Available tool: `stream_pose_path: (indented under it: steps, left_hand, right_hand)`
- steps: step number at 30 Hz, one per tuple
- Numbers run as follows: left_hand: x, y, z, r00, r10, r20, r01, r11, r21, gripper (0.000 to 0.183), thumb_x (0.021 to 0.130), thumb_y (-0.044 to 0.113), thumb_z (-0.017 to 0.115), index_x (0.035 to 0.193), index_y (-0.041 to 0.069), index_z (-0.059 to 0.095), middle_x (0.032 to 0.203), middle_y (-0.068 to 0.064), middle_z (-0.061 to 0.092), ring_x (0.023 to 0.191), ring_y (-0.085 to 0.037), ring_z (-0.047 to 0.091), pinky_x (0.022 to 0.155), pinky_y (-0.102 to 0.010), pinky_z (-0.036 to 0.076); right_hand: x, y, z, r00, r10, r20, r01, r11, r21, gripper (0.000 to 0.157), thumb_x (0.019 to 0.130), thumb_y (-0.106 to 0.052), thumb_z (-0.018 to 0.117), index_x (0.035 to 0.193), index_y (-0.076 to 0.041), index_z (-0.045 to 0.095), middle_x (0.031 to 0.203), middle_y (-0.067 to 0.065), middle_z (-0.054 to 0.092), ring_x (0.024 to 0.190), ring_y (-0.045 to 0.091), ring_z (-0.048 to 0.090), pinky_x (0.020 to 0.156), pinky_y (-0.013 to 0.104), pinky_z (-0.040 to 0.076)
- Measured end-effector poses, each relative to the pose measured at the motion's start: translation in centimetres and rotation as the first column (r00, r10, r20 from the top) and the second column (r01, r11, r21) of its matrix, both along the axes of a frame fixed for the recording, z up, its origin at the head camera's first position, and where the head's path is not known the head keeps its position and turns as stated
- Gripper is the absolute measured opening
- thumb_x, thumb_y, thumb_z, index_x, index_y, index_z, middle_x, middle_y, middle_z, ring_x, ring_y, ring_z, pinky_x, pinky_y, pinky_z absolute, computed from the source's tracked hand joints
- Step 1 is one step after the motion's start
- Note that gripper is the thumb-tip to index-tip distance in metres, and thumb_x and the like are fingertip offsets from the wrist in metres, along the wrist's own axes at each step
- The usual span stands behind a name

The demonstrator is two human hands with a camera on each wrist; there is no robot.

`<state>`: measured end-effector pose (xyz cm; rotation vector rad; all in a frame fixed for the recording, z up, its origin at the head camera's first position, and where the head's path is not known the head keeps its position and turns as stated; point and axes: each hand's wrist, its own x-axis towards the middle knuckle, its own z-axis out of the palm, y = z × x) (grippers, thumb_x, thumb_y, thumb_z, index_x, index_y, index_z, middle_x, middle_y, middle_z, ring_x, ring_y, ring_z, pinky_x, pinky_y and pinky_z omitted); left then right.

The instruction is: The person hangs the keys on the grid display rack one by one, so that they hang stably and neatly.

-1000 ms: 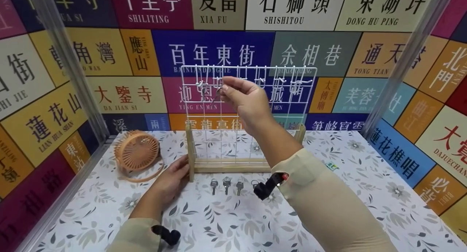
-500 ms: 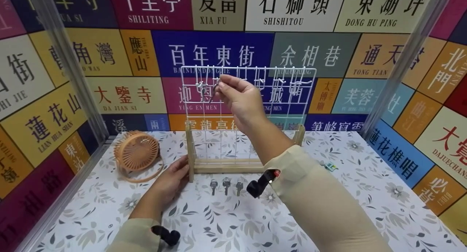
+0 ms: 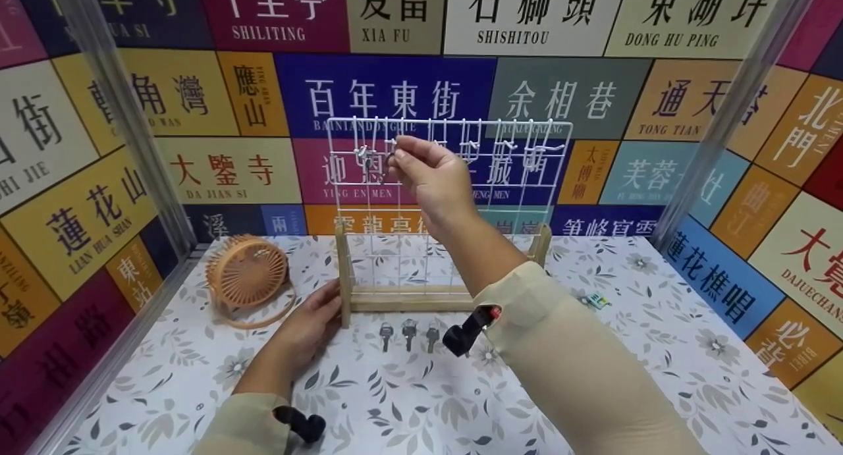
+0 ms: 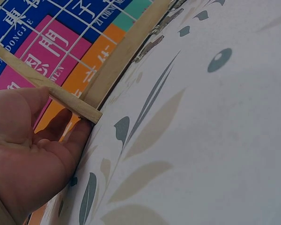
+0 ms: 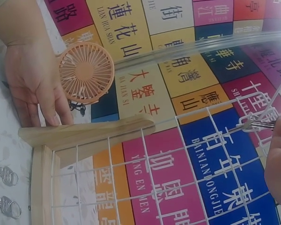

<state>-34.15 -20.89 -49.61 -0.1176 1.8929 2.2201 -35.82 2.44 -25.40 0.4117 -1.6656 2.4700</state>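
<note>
Key (image 3: 390, 159), small, dark metal, up at the upper left of a white wire grid (image 3: 448, 122), close to the hooks there; its outline is partly lost behind fingertips. Right hand (image 3: 442, 188) pinches it between thumb and forefinger, back of the wrist toward the head camera. Whether the key touches a hook, cannot tell. Just left of it, at the leftmost hook, a metal cluster (image 3: 363, 154) hangs, too small to make out well. From the right wrist, metal shows between a hook end and the fingertips.

More white hooks (image 3: 469, 147) run in a row to the right along the top of the grid. Grid upright in a pale wooden stand (image 3: 411, 303), on the bench (image 3: 395, 409).

Left hand (image 3: 313, 323) low at the stand's left post, fingers loosely extended, tips touching the wood on its outer side.

In front of the stand, three keys (image 3: 409, 336) lie side by side on the bench, rings toward the stand, blades toward the person. Orange fan (image 3: 250, 274) left of the stand, near the left hand. Small green packet (image 3: 598, 301) right of the stand, well apart. Bench cover white, leaf print. Black wrist cameras (image 3: 469, 331) at both beige cuffs. Wall panels (image 3: 388, 96) behind, coloured, lettered.
</note>
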Motion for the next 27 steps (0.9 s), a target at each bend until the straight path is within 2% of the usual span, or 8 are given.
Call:
stream_pose_path:
  steps: [8, 18, 23, 27]
  left_hand:
    - [-0.1, 0.0, 0.1, 1.000, -0.009, -0.007, 0.009, 1.000, -0.010, 0.053, 0.114, 0.022, 0.052, 0.165, 0.029, 0.041, 0.174, 0.002, 0.037, 0.164, -0.024, 0.033, 0.137, -0.043, 0.027]
    - [-0.2, -0.2, 0.1, 1.000, -0.009, 0.020, 0.010, 0.999, -0.031, 0.054, 0.114, 0.024, 0.051, 0.166, 0.032, 0.038, 0.175, 0.004, 0.035, 0.164, -0.023, 0.032, 0.136, -0.043, 0.029]
    - [-0.3, -0.2, 0.0, 1.000, -0.019, 0.009, 0.019, 1.000, -0.021, 0.056, 0.115, 0.021, 0.050, 0.168, 0.030, 0.036, 0.176, 0.002, 0.032, 0.165, -0.025, 0.030, 0.136, -0.044, 0.028]
    - [-0.2, -0.3, -0.1, 1.000, -0.017, 0.005, 0.017, 0.999, -0.030, 0.055, 0.114, 0.021, 0.050, 0.167, 0.030, 0.037, 0.176, 0.002, 0.032, 0.165, -0.025, 0.031, 0.136, -0.044, 0.030]
  right_hand:
    - [0.4, 2.1, -2.3, 1.000, -0.012, -0.020, 0.012, 1.000, 0.027, 0.028, 0.102, 0.000, 0.069, 0.129, 0.005, 0.071, 0.111, 0.011, 0.073, 0.103, 0.022, 0.075, 0.102, 0.033, 0.064]
    - [2.1, 7.3, -9.1, 0.999, 0.014, -0.040, -0.006, 0.984, 0.180, 0.026, 0.101, -0.002, 0.071, 0.125, 0.006, 0.072, 0.106, 0.009, 0.076, 0.096, 0.017, 0.077, 0.097, 0.032, 0.066]
    - [2.8, 10.0, -11.5, 1.000, -0.004, -0.028, 0.011, 0.964, 0.267, 0.023, 0.101, -0.007, 0.073, 0.123, 0.002, 0.074, 0.103, 0.007, 0.076, 0.093, 0.018, 0.077, 0.092, 0.031, 0.067]
    - [2.8, 11.7, -13.1, 1.000, -0.017, -0.014, 0.021, 0.945, 0.326, 0.023, 0.101, -0.011, 0.075, 0.122, -0.001, 0.075, 0.105, 0.011, 0.076, 0.097, 0.026, 0.076, 0.089, 0.031, 0.068]
